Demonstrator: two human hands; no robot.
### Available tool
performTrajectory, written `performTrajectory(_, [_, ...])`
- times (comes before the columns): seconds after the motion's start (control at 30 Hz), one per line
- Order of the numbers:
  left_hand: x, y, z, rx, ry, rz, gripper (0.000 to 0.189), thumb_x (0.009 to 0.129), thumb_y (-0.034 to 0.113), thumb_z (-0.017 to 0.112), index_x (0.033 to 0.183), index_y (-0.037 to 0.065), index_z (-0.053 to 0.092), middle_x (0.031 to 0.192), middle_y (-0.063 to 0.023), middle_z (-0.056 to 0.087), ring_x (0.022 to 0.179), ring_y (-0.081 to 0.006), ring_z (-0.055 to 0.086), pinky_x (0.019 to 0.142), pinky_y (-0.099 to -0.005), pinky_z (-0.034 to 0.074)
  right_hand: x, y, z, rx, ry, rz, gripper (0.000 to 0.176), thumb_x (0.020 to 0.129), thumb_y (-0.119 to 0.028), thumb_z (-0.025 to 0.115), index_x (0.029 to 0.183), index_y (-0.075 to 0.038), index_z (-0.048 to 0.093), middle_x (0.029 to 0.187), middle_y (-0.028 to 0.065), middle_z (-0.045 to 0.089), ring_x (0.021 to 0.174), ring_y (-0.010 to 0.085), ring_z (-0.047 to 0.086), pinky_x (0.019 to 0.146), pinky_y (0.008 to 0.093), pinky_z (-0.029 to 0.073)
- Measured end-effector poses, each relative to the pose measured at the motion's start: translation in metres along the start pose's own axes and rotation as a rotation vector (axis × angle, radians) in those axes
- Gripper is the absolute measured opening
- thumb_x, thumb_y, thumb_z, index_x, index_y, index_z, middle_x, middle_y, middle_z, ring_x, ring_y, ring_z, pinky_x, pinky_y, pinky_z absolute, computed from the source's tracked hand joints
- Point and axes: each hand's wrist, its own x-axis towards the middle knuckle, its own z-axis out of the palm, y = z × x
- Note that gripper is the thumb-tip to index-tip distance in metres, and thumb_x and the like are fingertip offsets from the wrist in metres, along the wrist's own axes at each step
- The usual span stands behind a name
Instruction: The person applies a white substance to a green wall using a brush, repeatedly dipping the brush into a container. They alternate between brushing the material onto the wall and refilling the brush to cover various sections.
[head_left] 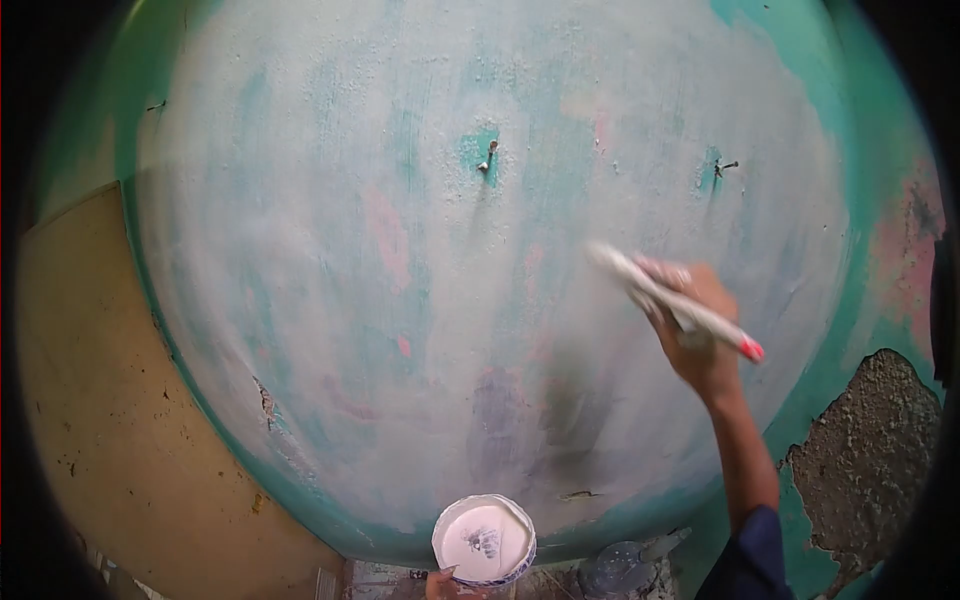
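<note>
My right hand (706, 345) is closed round a paintbrush (718, 324), its handle smeared white and red at the end. The bristle end points up and left, near the wall (420, 250); motion blur hides whether it touches. White paint streaks cover much of the green wall, with green and pink patches showing through. At the bottom, my left hand (440, 584) grips the side of a round tub (441, 540) of white paint. Only a few of its fingers show. Dark marks appear on the paint surface in the tub.
Bent nails (488, 157) stick out of the wall, including one at the right (724, 168). A tan board (95, 370) leans at the left. Plaster has broken away in a rough patch (868, 455) at the lower right. A round lid-like item (617, 570) lies below.
</note>
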Motion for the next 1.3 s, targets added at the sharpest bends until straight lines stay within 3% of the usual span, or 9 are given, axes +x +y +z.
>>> performTrajectory(0.2, [-0.004, -0.005, 0.001, 0.103, 0.09, 0.041, 0.054, 0.089, 0.03, 0.058, 0.125, -0.01, 0.053, 0.114, -0.0181, 0.063, 0.104, -0.0309, 0.063, 0.088, -0.0453, 0.056, 0.096, 0.013, 0.033, -0.218, 0.137, -0.268, 0.031, 0.08, -0.009, 0.071, 0.112, -0.008, 0.072, 0.103, 0.0041, 0.073, 0.082, 0.0227, 0.064, 0.075, 0.0325, 0.051])
performTrajectory(0.33, [0.003, 0.014, 0.009, -0.122, 0.061, -0.089, 0.055, 0.086, 0.028, 0.058, 0.126, -0.008, 0.053, 0.116, -0.0178, 0.063, 0.106, -0.0314, 0.063, 0.092, -0.0435, 0.053, 0.049, 0.011, 0.069, -0.482, 0.092, -0.415, 0.031, 0.081, -0.008, 0.062, 0.11, -0.01, 0.071, 0.105, 0.0012, 0.069, 0.082, 0.0193, 0.061, 0.071, 0.0316, 0.051])
performTrajectory(0.47, [0.012, 0.019, -0.022, -0.051, 0.067, -0.176, 0.056, 0.085, 0.03, 0.059, 0.126, -0.008, 0.053, 0.119, -0.0179, 0.063, 0.108, -0.0318, 0.062, 0.094, -0.0444, 0.051, 0.011, -0.012, 0.064, -0.27, -0.094, -0.281, 0.028, 0.078, -0.01, 0.068, 0.106, -0.01, 0.073, 0.096, 0.0026, 0.071, 0.077, 0.0201, 0.06, 0.068, 0.032, 0.05])
performTrajectory(0.77, [0.016, 0.033, 0.002, -0.135, 0.176, 0.052, 0.047, 0.087, 0.035, 0.059, 0.113, -0.004, 0.059, 0.084, -0.011, 0.066, 0.065, -0.0272, 0.064, 0.058, -0.0383, 0.056, 0.141, 0.012, 0.047, -0.283, 0.223, -0.236, 0.024, 0.082, -0.011, 0.07, 0.106, -0.014, 0.074, 0.092, 0.0059, 0.073, 0.082, 0.0233, 0.065, 0.07, 0.0332, 0.053])
performTrajectory(0.97, [0.024, 0.037, -0.06, -0.024, 0.007, -0.225, 0.05, 0.087, 0.033, 0.06, 0.118, -0.005, 0.057, 0.096, -0.0141, 0.067, 0.08, -0.03, 0.067, 0.071, -0.0428, 0.058, -0.01, -0.024, 0.092, -0.312, -0.049, -0.385, 0.03, 0.076, -0.009, 0.066, 0.106, -0.012, 0.073, 0.095, 0.001, 0.071, 0.075, 0.017, 0.063, 0.062, 0.0296, 0.051])
performTrajectory(1.03, [0.017, 0.043, -0.058, -0.012, 0.078, -0.269, 0.053, 0.086, 0.031, 0.059, 0.125, -0.005, 0.054, 0.112, -0.0188, 0.065, 0.101, -0.0339, 0.065, 0.088, -0.0496, 0.055, -0.04, -0.043, 0.093, -0.243, -0.202, -0.32, 0.03, 0.075, -0.01, 0.069, 0.105, -0.012, 0.072, 0.098, 0.0005, 0.072, 0.077, 0.0181, 0.062, 0.064, 0.0313, 0.051])
performTrajectory(1.17, [0.021, 0.048, -0.057, -0.043, 0.036, -0.139, 0.054, 0.084, 0.026, 0.062, 0.128, -0.005, 0.052, 0.12, -0.0198, 0.062, 0.11, -0.0356, 0.061, 0.095, -0.052, 0.051, 0.009, -0.013, 0.074, -0.097, -0.397, -0.209, 0.032, 0.073, -0.011, 0.075, 0.105, -0.017, 0.074, 0.099, 0.0044, 0.073, 0.079, 0.0227, 0.065, 0.068, 0.0359, 0.052])
performTrajectory(1.23, [0.022, 0.052, -0.056, -0.065, 0.011, -0.05, 0.055, 0.082, 0.023, 0.063, 0.129, -0.004, 0.051, 0.125, -0.0204, 0.06, 0.116, -0.0367, 0.059, 0.099, -0.0536, 0.049, 0.066, 0.013, 0.058, 0.105, -0.199, -0.077, 0.021, 0.083, -0.011, 0.07, 0.103, -0.016, 0.075, 0.095, 0.0043, 0.074, 0.081, 0.0207, 0.069, 0.073, 0.0365, 0.056])
performTrajectory(1.3, [0.017, 0.062, -0.051, -0.102, -0.008, -0.053, 0.056, 0.082, 0.021, 0.064, 0.13, -0.005, 0.051, 0.125, -0.02, 0.06, 0.116, -0.036, 0.059, 0.099, -0.0531, 0.049, 0.124, 0.021, 0.041, -0.186, -0.05, -0.119, 0.015, 0.091, -0.017, 0.067, 0.103, -0.015, 0.075, 0.101, 0.0057, 0.075, 0.083, 0.0219, 0.07, 0.075, 0.0343, 0.057])
